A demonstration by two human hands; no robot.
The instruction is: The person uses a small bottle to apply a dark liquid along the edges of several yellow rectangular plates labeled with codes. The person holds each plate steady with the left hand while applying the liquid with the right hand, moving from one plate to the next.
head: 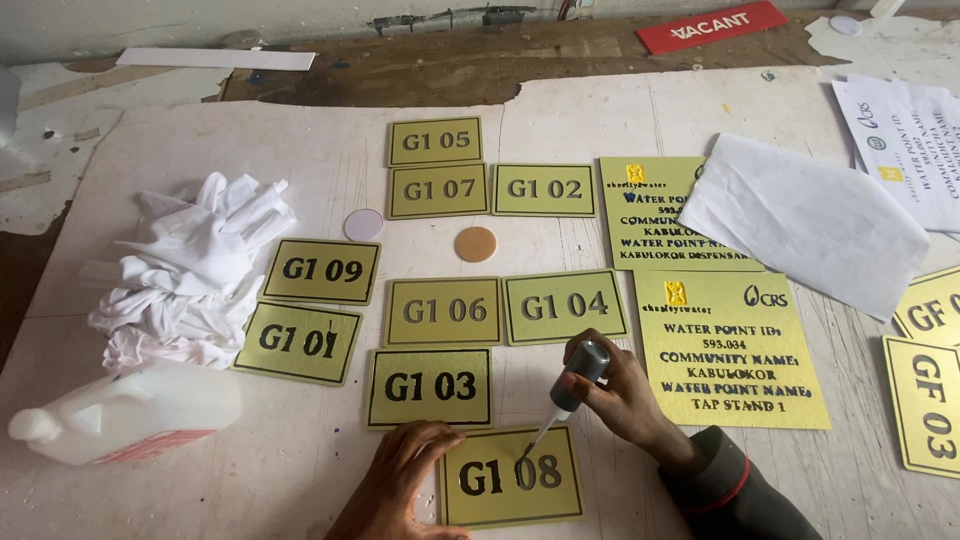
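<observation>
White worktable point(330, 150): gold number plates point(443, 311) above left hand point(400, 480), white rag point(190, 270) and plastic bottle point(130, 410) to its left.

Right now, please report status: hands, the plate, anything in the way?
Left hand flat, steadying the gold plate. Right hand grips a dropper bottle, tip on an engraved character. Other plates close, none overlapping.

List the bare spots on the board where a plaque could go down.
Bare board behind the white cloth, left of the top plaques. Another patch between the white bottle and the left hand. Centre plaque grid and right-side signs are crowded.
</observation>
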